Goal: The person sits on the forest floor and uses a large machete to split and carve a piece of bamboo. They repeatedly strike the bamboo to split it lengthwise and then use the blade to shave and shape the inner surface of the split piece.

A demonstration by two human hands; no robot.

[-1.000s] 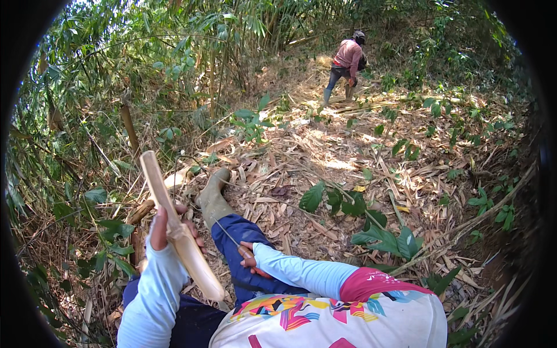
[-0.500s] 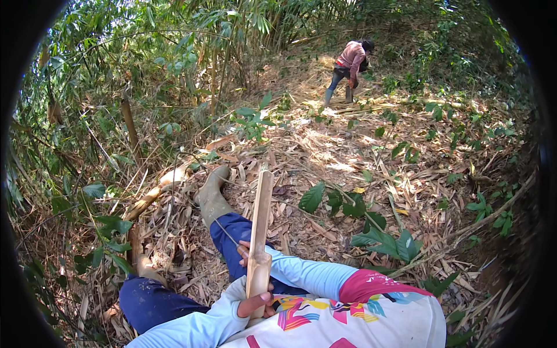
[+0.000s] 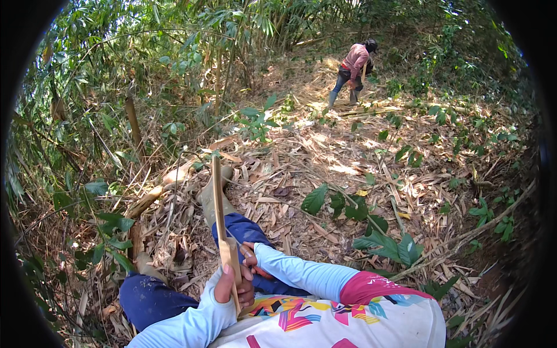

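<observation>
My left hand (image 3: 224,285) is closed round the lower end of a split bamboo piece (image 3: 228,254), which stands nearly upright, its narrow edge showing. The piece is slim above and thicker near the hand. Close behind it, my right hand (image 3: 249,258) is closed on a knife with an orange-red handle (image 3: 264,273). Only a sliver of thin blade shows beside the bamboo; the rest is hidden. Both hands are in front of my body, above my legs in blue trousers (image 3: 246,228).
Dry bamboo leaves (image 3: 290,220) cover the slope. Green broad-leaved stems (image 3: 383,243) lie at right, near a long branch (image 3: 464,235). A cut bamboo stump (image 3: 133,120) and dense thicket stand at left. Uphill, another person (image 3: 354,69) in a pink top bends forward.
The bamboo has turned from its hollow face to its edge, its top tilting left. My left hand shifted up and left; the right hand drew closer to it. The other person moved slightly.
</observation>
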